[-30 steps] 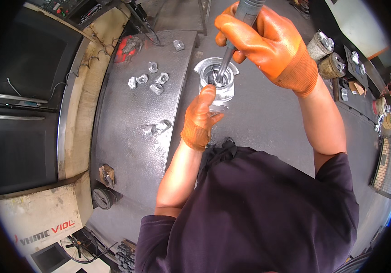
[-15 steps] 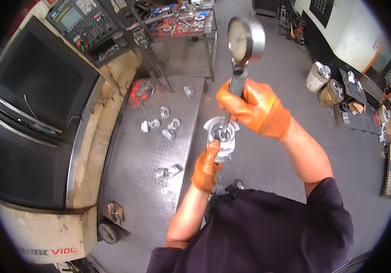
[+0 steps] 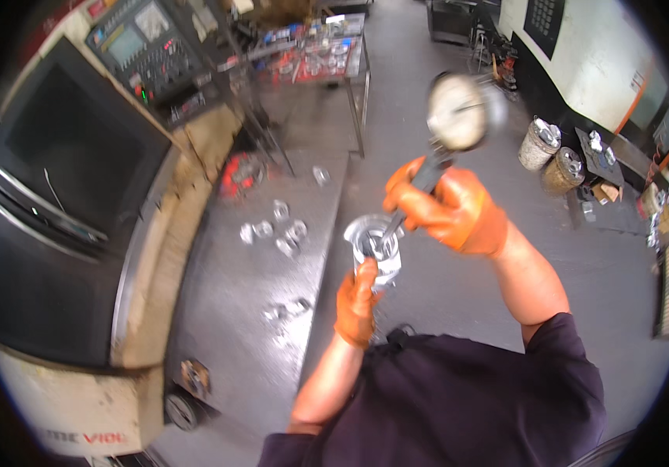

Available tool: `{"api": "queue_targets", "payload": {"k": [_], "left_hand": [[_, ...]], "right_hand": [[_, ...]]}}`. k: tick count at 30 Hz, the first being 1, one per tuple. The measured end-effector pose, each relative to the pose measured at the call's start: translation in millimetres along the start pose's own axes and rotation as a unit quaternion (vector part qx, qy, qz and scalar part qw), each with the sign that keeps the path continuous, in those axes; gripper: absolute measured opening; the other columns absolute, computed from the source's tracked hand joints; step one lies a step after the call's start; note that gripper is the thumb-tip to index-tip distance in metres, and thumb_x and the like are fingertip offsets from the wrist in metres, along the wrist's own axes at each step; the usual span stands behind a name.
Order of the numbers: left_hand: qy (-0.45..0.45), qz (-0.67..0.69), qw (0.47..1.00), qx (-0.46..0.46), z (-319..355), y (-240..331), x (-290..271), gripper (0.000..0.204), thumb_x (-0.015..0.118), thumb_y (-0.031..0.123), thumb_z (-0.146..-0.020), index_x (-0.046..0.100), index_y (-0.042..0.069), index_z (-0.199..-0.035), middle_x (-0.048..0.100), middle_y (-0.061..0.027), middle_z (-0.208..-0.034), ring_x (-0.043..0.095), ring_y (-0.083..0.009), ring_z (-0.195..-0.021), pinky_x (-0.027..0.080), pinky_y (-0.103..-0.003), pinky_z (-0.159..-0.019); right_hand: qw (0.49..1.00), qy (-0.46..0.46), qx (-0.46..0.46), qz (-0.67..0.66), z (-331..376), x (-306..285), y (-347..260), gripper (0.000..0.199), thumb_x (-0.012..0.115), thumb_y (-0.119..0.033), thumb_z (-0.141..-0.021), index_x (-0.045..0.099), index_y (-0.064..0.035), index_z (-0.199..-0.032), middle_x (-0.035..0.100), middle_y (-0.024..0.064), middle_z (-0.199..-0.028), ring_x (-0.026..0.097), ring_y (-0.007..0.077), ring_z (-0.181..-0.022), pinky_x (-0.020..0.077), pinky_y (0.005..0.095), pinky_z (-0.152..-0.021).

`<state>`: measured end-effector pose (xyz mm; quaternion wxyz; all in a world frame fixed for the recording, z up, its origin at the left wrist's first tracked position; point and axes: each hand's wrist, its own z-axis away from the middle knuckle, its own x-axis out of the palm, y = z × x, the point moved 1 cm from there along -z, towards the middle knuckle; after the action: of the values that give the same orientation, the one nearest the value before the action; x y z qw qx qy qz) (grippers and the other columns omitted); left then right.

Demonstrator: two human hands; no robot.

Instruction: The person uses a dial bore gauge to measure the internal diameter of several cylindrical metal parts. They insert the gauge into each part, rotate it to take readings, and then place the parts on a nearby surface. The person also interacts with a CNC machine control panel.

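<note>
My left hand [image 3: 356, 306], in an orange glove, is closed around a silvery machined metal part [image 3: 386, 268] with a round bore facing up. Its thumb lies along the rim. Also gloved in orange, my right hand [image 3: 451, 204] is wrapped round the dark handle of a dial bore gauge [image 3: 428, 175]. The gauge's round white dial [image 3: 457, 111] is at the top, blurred by motion. Its shaft leans to the right, with the lower end inside the bore. How the tip touches the inner wall is hidden.
Several small metal parts [image 3: 286, 245] lie on a grey metal table [image 3: 233, 311] at left, with a red item [image 3: 242, 173] at its far end. A machine with a control panel [image 3: 144, 58] stands beyond. Tools cover a far bench [image 3: 315, 58]; buckets [image 3: 538, 148] stand at right.
The gauge has tipped to the right and its dial has swung right and lower, facing me more. Both hands have shifted slightly downward. My grips are unchanged.
</note>
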<state>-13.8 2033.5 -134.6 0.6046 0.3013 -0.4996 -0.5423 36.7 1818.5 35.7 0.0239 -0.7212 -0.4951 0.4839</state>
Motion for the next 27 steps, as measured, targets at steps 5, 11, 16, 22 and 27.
{"api": "queue_targets", "payload": {"k": [5, 11, 16, 22, 27], "left_hand": [[0.032, 0.032, 0.997, 0.067, 11.3, 7.2, 5.8, 0.063, 0.069, 0.047, -0.092, 0.058, -0.006, -0.126, 0.067, -0.0094, -0.114, 0.059, -0.0169, -0.107, 0.046, -0.031, -0.094], [0.003, -0.002, 0.999, 0.038, 16.7, 17.5, 6.9, 0.058, 0.065, 0.045, -0.093, 0.059, -0.001, -0.128, 0.063, -0.0071, -0.118, 0.059, -0.0182, -0.107, 0.047, -0.036, -0.095], [-0.005, 0.050, 0.997, 0.058, 15.1, 15.3, 8.0, 0.065, 0.070, 0.046, -0.091, 0.058, -0.007, -0.127, 0.066, -0.0082, -0.111, 0.059, -0.0149, -0.102, 0.047, -0.032, -0.093], [-0.024, 0.015, 0.997, 0.068, 13.0, 11.0, -0.4, 0.068, 0.070, 0.048, -0.091, 0.056, -0.007, -0.129, 0.066, -0.0092, -0.112, 0.059, -0.0157, -0.102, 0.047, -0.033, -0.093], [-0.020, -0.044, 0.997, 0.063, 19.2, 26.6, 2.9, 0.068, 0.068, 0.049, -0.092, 0.056, -0.006, -0.130, 0.066, -0.0103, -0.111, 0.059, -0.0175, -0.102, 0.047, -0.034, -0.093]], "right_hand": [[0.965, 0.102, 0.112, -0.216, 18.7, 3.0, -35.2, 0.019, 0.045, -0.003, -0.100, 0.059, 0.0036, -0.109, 0.066, 0.0157, -0.105, 0.071, 0.0243, -0.090, 0.0584, 0.0320, -0.067], [0.952, 0.145, 0.123, -0.242, 28.4, -0.4, -42.4, 0.007, 0.056, 0.006, -0.087, 0.059, 0.0056, -0.093, 0.068, 0.0186, -0.102, 0.069, 0.0203, -0.079, 0.0575, 0.0300, -0.059], [0.976, 0.091, 0.066, -0.185, 29.4, -3.8, -39.6, 0.023, 0.040, 0.000, -0.095, 0.058, 0.0038, -0.110, 0.065, 0.0151, -0.099, 0.072, 0.0289, -0.091, 0.0584, 0.0345, -0.065], [0.982, 0.073, -0.007, -0.172, 25.3, -2.2, -31.7, 0.022, 0.041, 0.001, -0.093, 0.057, 0.0038, -0.107, 0.065, 0.0158, -0.097, 0.072, 0.0295, -0.088, 0.0579, 0.0350, -0.063], [0.964, 0.109, 0.065, -0.231, 26.0, -2.9, -36.0, 0.022, 0.038, 0.001, -0.089, 0.055, 0.0048, -0.102, 0.066, 0.0194, -0.093, 0.071, 0.0296, -0.082, 0.0577, 0.0355, -0.061]]}}
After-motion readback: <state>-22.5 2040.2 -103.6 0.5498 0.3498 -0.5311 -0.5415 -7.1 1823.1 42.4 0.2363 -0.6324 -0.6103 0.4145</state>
